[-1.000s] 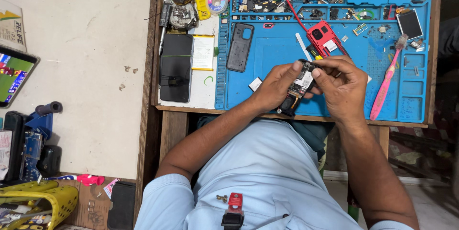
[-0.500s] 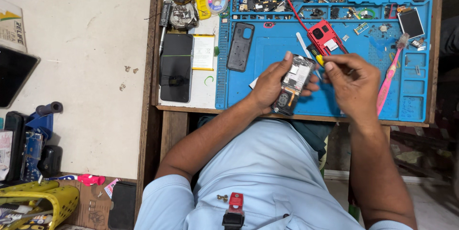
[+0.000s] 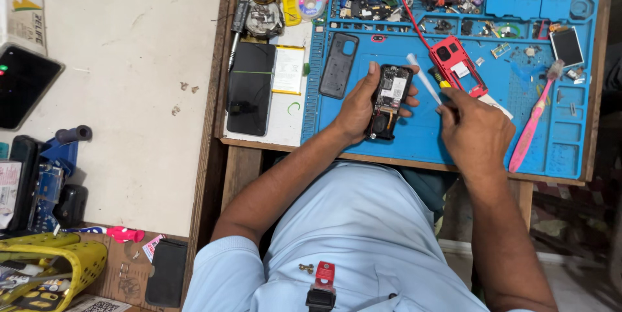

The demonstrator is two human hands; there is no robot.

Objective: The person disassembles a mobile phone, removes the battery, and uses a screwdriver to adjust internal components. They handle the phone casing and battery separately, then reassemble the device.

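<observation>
- Blue repair mat (image 3: 414, 140) covers most of the worktop, and the opened phone (image 3: 387, 101) sits near its front edge, gripped in my left hand (image 3: 358, 106), fingers wrapped round the sides.
- Back is already off: I can see the circuit board and bare innards, so I'd say teardown is well underway.
- Red phone frame (image 3: 457, 66) lies just beside it toward the mat's far side, and a dark back cover (image 3: 338, 65) sits at the mat's left edge. Looks like removed parts.
- My right hand (image 3: 476, 132) is pinched on a small yellow-tipped tool (image 3: 440, 80), just right of the phone, not touching it.
- White plastic pry stick (image 3: 424, 79) lies between the phone and the frame.
- Still left, I reckon: the board itself is still in the phone.
- Pink toothbrush (image 3: 534, 121) is idle at the right edge.
</observation>
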